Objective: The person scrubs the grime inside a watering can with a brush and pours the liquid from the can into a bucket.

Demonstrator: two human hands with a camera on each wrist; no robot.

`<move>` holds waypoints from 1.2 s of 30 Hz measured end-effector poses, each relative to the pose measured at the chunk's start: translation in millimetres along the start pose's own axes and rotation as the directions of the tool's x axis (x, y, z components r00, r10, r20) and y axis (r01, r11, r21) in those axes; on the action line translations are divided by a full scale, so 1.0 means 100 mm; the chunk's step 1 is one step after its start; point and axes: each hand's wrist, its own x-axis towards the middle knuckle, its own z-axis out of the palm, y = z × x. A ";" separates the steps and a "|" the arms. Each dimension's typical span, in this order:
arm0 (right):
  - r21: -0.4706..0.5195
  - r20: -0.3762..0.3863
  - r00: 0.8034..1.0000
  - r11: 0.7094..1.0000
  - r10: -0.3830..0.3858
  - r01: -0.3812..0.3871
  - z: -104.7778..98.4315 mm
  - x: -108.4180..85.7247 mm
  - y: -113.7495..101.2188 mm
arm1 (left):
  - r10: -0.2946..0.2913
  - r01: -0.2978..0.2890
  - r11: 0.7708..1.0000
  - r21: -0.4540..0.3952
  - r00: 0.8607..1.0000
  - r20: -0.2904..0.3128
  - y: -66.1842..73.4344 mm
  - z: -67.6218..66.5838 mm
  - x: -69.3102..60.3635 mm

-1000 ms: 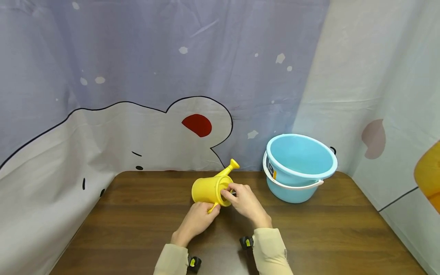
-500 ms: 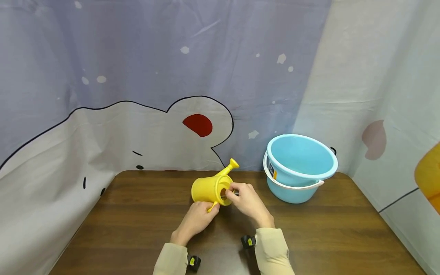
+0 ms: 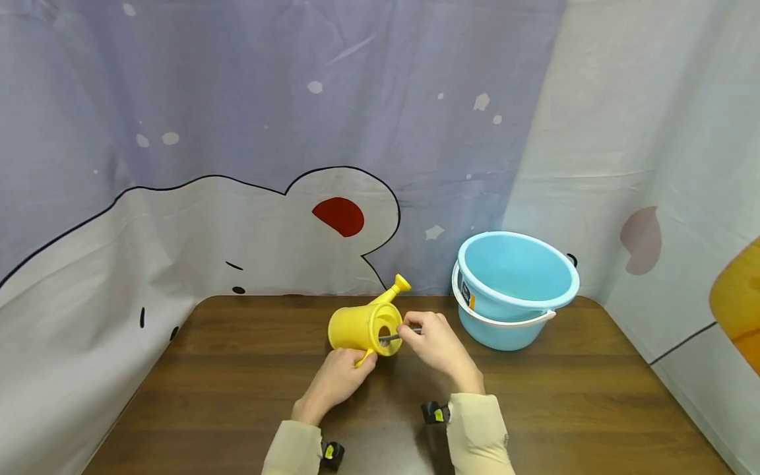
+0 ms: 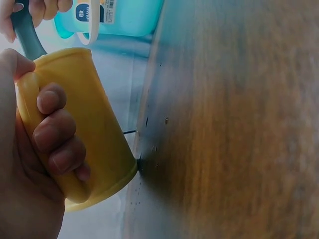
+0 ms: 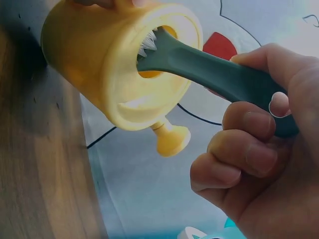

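Angling inward from the near side, the left hand is clenched round the handle of the yellow watering can, which is tipped sideways near the far edge of the desk, left of the light-blue bucket. By the right hand, slanted in opposite, the green brush is grasped, its bristles set at the can's opening.

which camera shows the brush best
The right wrist view: the brush shows large, with green handle and some white bristles at the watering can's opening. The head view shows it small, partly covered by the right hand; the left wrist view, only some handle.
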 end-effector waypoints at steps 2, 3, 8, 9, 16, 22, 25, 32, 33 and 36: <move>0.003 -0.009 1.000 1.000 -0.002 0.002 0.01 0.01 0.00 | -0.004 0.004 1.000 -0.001 1.000 0.000 0.00 0.00 0.00; 0.003 -0.016 1.000 1.000 -0.003 0.003 0.03 0.01 0.01 | -0.006 0.006 1.000 -0.002 1.000 -0.001 0.00 0.00 0.01; 0.006 -0.016 1.000 1.000 0.007 -0.007 0.13 0.04 0.03 | -0.007 0.007 1.000 0.001 1.000 -0.007 0.01 0.00 0.01; 0.006 -0.011 1.000 1.000 0.011 -0.010 0.15 0.04 0.04 | -0.005 0.005 1.000 0.003 1.000 -0.009 0.01 0.00 0.01; 0.002 0.029 1.000 1.000 -0.002 0.002 0.30 0.06 0.07 | 0.011 -0.011 1.000 0.014 1.000 -0.020 0.01 0.01 0.02; -0.008 0.043 0.999 1.000 -0.021 0.022 0.31 0.06 0.06 | 0.012 -0.012 1.000 0.012 1.000 -0.022 -0.01 0.02 0.02; -0.020 0.038 0.999 1.000 -0.013 0.014 0.27 0.06 0.05 | 0.009 -0.009 1.000 0.003 1.000 -0.016 -0.01 0.01 0.02; -0.007 0.040 0.999 1.000 0.002 -0.002 0.11 0.03 -0.01 | -0.022 0.022 1.000 -0.018 1.000 -0.004 -0.02 0.00 0.01; -0.008 0.038 0.999 1.000 0.003 -0.003 0.09 0.02 -0.02 | -0.027 0.027 0.999 -0.019 1.000 -0.001 -0.02 0.00 0.01; -0.016 0.027 1.000 1.000 -0.001 0.001 0.03 0.01 -0.05 | -0.026 0.026 0.999 -0.021 1.000 0.004 -0.02 0.00 0.01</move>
